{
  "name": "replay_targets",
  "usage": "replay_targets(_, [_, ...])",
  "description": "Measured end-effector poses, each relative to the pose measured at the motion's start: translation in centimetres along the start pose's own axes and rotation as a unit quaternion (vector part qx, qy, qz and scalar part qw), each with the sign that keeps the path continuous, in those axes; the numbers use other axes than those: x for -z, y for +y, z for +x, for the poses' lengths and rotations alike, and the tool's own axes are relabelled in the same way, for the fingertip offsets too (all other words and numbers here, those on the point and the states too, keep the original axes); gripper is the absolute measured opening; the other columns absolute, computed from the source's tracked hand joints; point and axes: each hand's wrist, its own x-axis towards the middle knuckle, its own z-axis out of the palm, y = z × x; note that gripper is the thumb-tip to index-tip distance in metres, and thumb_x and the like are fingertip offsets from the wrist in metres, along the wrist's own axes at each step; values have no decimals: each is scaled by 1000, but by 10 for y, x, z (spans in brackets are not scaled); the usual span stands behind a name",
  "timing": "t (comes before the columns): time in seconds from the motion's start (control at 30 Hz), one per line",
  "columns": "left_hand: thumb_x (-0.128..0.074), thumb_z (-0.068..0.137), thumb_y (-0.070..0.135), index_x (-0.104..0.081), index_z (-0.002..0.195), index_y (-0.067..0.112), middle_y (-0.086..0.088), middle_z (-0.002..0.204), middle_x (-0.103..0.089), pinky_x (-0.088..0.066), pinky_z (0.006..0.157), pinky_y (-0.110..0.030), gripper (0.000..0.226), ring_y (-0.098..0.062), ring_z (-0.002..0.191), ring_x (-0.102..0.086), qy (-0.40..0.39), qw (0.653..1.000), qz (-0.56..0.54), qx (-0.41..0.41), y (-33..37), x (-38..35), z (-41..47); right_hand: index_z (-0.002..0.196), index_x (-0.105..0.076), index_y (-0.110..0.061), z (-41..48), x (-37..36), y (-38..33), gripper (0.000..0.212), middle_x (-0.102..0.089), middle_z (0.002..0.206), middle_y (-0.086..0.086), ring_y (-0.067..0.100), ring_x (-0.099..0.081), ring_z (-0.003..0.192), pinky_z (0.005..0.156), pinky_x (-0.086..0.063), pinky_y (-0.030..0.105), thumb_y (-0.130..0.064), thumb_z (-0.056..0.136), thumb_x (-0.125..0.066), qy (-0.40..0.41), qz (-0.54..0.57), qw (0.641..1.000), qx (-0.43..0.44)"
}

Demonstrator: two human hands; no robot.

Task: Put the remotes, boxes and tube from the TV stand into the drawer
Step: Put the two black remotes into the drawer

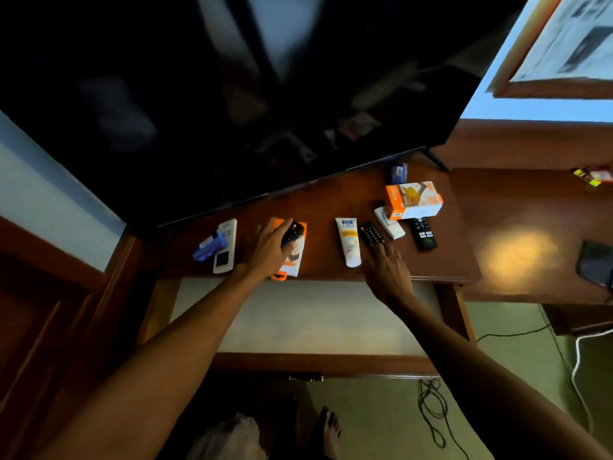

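Observation:
On the wooden TV stand (318,207) my left hand (265,250) closes around a small black remote (293,231) that lies on a flat orange and white box (293,260). My right hand (386,272) has its fingertips on the near end of a black button remote (371,232). Between the hands lies a white tube (348,240). A white remote (225,245) and a small blue box (209,245) lie at the left. At the right are an orange and white box (414,199), a white box (389,222) under it and another black remote (424,233). The open drawer (311,313) below holds nothing.
A large dark TV (232,94) stands along the back of the stand. A small blue box (398,172) sits by its foot. A lower wooden surface (530,234) at the right holds a dark phone (595,263). Cables (431,410) lie on the floor.

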Motion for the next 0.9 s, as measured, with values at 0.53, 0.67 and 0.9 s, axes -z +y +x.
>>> replay_targets(0.53, [-67,87,16,-40,147,23,-12,140,-50,-44,94,-48,66,-35,112,-46,6,998,20,-56,-2,-23,18,151,-23,-20,44,-20,41,72,-36,147,20,41,-42,125,95,-47,53,-1,87,-52,-104,-84,990,-51])
replay_targets(0.67, [-59,92,15,-42,146,24,-9,138,-50,-43,95,-41,57,-31,112,-46,55,996,-33,-58,5,-14,10,151,-23,-23,32,-10,38,69,-39,145,23,42,-44,124,93,-49,52,-12,91,-55,-49,2,998,-41])
replay_targets(0.9, [-59,94,18,-34,149,30,-4,147,-43,-47,100,-43,62,-27,121,-47,112,984,-108,-90,-8,-5,-52,150,-29,-28,2,13,-26,72,-47,137,18,34,-49,118,89,-51,41,-23,88,-64,-22,134,983,125])
